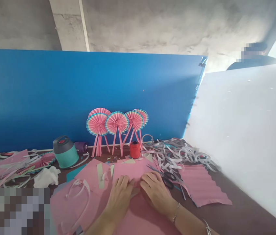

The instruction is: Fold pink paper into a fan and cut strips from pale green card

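Note:
My left hand (121, 195) and my right hand (156, 192) are close together over a sheet of pink paper (142, 213) in front of me. The fingers of both are bent and pressed together at the sheet, gripping it where a narrow fold seems to run between them. The fingertips partly hide that fold. Right beside my right hand lie black-handled scissors (169, 180), blades pointing up and left. More pink sheets (86, 199) lie to the left of my left hand, with pale paper strips on them.
Round pleated paper fans (117, 123) stand against the blue panel (42, 98). Before them is a red spool (135, 150); a teal jug (65, 153) stands left. White strips (174, 153) pile up at right, near a pleated pink sheet (202, 186). A person (255, 60) is behind the white partition (247, 130).

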A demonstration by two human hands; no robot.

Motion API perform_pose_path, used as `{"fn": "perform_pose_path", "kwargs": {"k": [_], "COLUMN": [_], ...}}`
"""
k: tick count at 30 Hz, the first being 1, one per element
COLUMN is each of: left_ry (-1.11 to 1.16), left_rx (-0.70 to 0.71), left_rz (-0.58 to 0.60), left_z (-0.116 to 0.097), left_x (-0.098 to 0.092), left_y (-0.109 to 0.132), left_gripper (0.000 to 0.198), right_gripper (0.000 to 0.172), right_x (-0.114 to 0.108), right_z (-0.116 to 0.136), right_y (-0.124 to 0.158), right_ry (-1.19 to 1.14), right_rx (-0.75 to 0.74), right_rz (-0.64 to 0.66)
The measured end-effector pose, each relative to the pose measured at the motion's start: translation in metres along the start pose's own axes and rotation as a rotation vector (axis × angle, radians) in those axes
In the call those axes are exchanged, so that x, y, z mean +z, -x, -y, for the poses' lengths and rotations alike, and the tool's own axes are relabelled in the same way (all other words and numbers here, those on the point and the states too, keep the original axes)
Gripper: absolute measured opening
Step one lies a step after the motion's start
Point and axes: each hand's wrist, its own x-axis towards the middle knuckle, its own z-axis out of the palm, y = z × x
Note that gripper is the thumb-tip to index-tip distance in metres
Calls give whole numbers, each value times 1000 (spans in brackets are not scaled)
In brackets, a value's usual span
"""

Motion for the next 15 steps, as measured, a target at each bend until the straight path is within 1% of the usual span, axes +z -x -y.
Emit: {"fn": "perform_pose_path", "kwargs": {"k": [3, 5, 8, 11, 15], "left_ry": [64, 104, 223, 361, 493], "left_rx": [10, -7, -120, -226, -261], "left_rz": [106, 163, 170, 144, 138], "left_z": [-2, -1, 5, 15, 29], "left_x": [-4, -10, -18, -23, -24], "left_y": [0, 0, 1, 4, 6], "left_gripper": [39, 39, 31, 25, 26], "right_gripper": [10, 9, 13, 20, 26], "right_x": [5, 6, 5, 5, 10], "right_z": [-4, -7, -10, -14, -19], "right_y": [1, 2, 2, 2, 4], "right_ry": [14, 9, -36, -124, -261], "right_rx": [16, 16, 59, 128, 188], "right_rz": [154, 231, 317, 329, 265]}}
